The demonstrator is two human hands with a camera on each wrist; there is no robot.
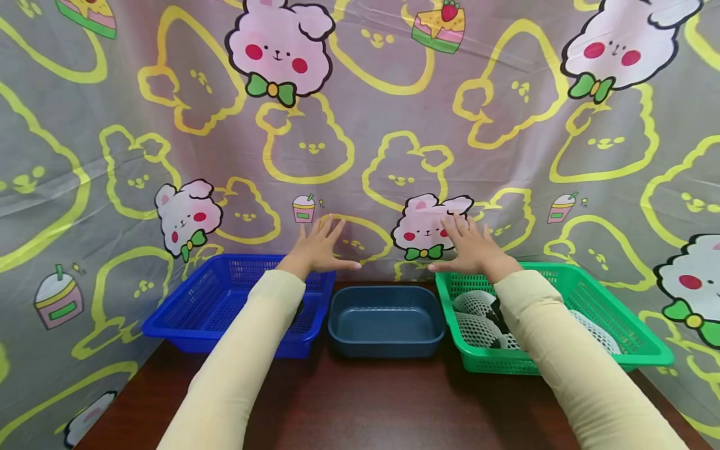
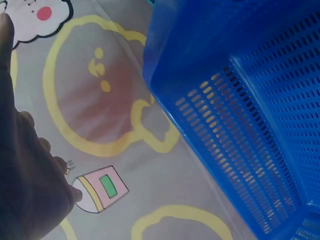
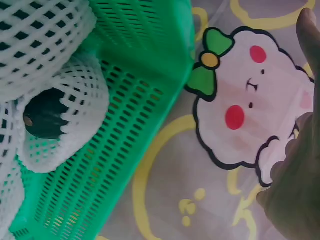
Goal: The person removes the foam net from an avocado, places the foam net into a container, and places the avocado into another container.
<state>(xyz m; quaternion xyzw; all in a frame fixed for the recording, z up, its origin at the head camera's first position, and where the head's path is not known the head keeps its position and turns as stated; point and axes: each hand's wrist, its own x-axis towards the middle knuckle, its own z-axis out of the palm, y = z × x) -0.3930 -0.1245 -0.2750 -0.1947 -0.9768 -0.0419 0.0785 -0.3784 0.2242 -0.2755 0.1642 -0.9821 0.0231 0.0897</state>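
My left hand (image 1: 320,248) is raised with fingers spread and thumb pointing inward, over the back right corner of a blue basket (image 1: 194,342); nothing is in it. Mirroring it, my right hand (image 1: 471,249) hovers above the back left corner of a green basket (image 1: 635,357), fingers spread and holding nothing. Several white foam net sleeves (image 1: 475,330) lie in the green basket. In the right wrist view one sleeve (image 3: 92,102) surrounds a dark green, smooth, rounded fruit (image 3: 46,114) with a brown stem spot. My right forearm hides part of the green basket's contents.
Between the baskets stands a dark blue-grey rectangular tub (image 1: 387,351). All three containers are on a brown wooden table (image 1: 388,406). A grey cartoon-print cloth (image 1: 360,156) hangs behind and beside them. My left sleeve covers part of the blue basket.
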